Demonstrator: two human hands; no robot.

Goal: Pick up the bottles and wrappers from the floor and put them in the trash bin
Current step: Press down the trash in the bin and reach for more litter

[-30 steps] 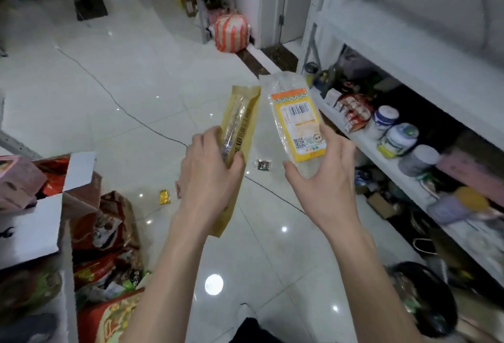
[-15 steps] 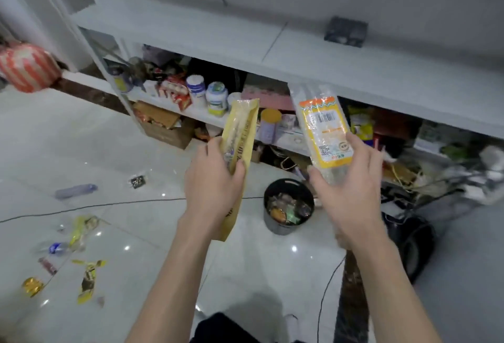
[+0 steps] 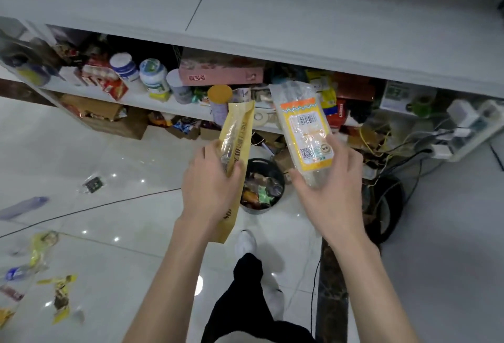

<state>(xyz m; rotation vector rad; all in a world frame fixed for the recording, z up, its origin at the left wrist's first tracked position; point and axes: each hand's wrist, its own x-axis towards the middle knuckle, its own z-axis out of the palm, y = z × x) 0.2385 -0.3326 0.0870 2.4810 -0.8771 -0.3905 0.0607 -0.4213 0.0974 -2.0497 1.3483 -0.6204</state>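
On the far left of the white tiled floor (image 3: 131,274) a clear plastic bottle (image 3: 23,207) lies on its side, and nearer the lower corner a scatter of yellow wrappers (image 3: 58,295) and a second small bottle with a blue label (image 3: 16,272) rest on the tiles. A small dark packet (image 3: 93,184) lies alone farther in, close to a thin black cable (image 3: 90,208) that curves across the floor. Behind all this a low white shelf unit (image 3: 272,42) runs across the view, its lower level crammed with jars, boxes and packets. Toward the middle, the left hand (image 3: 211,190) is closed around a tall tan paper wrapper (image 3: 236,135), thumb on its front face, holding it upright with its bottom end hanging below the wrist. Directly between the two hands, on the floor against the shelf, stands the black trash bin (image 3: 261,163), already partly filled with wrappers and a crushed bottle. The right hand (image 3: 334,192) grips a clear plastic wrapper with an orange and yellow label (image 3: 302,127) from its lower end, fingers curled behind and thumb on the front, so it leans up and slightly left. Both wrappers are held in the air above and just in front of the bin. A white shoe (image 3: 245,241) and a dark trouser leg (image 3: 245,296) show below. On the far right a white power strip (image 3: 463,130) trails tangled cords.
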